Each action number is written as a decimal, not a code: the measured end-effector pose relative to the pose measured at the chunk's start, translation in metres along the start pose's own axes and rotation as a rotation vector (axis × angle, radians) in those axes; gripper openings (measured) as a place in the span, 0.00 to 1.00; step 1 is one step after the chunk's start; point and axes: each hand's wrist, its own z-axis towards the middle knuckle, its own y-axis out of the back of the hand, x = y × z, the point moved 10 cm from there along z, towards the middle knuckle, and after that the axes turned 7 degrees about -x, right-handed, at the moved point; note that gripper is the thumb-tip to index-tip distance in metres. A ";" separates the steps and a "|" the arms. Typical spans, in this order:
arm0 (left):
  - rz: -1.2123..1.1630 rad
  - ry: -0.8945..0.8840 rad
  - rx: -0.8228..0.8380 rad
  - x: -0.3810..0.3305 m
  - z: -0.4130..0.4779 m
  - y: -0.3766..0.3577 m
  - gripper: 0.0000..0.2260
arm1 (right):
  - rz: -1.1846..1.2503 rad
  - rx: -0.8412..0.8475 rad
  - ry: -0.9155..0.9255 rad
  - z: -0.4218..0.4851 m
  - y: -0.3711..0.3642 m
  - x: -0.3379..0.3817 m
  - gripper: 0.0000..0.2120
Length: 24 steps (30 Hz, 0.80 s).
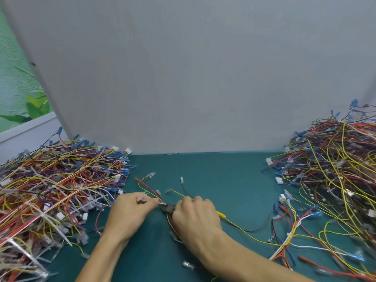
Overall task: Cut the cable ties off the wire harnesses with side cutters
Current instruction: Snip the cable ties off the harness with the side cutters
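Observation:
A wire harness [151, 192] of red, yellow and dark wires lies on the green mat [213, 176] in the middle. My left hand [130, 212] pinches a pale cable tie [161, 203] on that harness between thumb and fingers. My right hand [195, 216] grips the side cutters [168, 208]; their dark jaws point left and meet the tie just beside my left thumb. A yellow handle end [220, 214] sticks out to the right of my right hand. Whether the jaws are closed on the tie cannot be made out.
A big heap of harnesses with pale cable ties [53, 190] fills the left side of the mat. Another heap of harnesses [333, 169] fills the right side. A grey partition wall [193, 78] stands right behind the mat. Loose wires [284, 241] trail across the front right.

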 end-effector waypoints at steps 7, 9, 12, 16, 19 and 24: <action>-0.465 0.220 -0.109 0.011 0.003 0.005 0.10 | 0.079 0.006 -0.110 -0.010 0.014 -0.021 0.12; -0.699 0.351 -0.078 0.016 0.000 -0.003 0.10 | 0.101 0.014 -0.185 -0.017 0.018 -0.041 0.11; -0.872 0.421 0.017 0.010 -0.007 -0.015 0.08 | 0.046 -0.002 -0.302 -0.035 0.023 -0.083 0.10; -0.834 0.381 0.091 -0.006 -0.014 -0.027 0.09 | -0.108 -0.098 -0.297 -0.057 0.038 -0.114 0.08; -0.733 0.358 0.112 -0.014 -0.023 -0.040 0.10 | -0.174 -0.143 -0.254 -0.069 0.043 -0.120 0.17; -0.040 -0.110 0.179 -0.048 -0.037 -0.062 0.11 | -0.260 -0.179 -0.161 -0.081 0.047 -0.111 0.15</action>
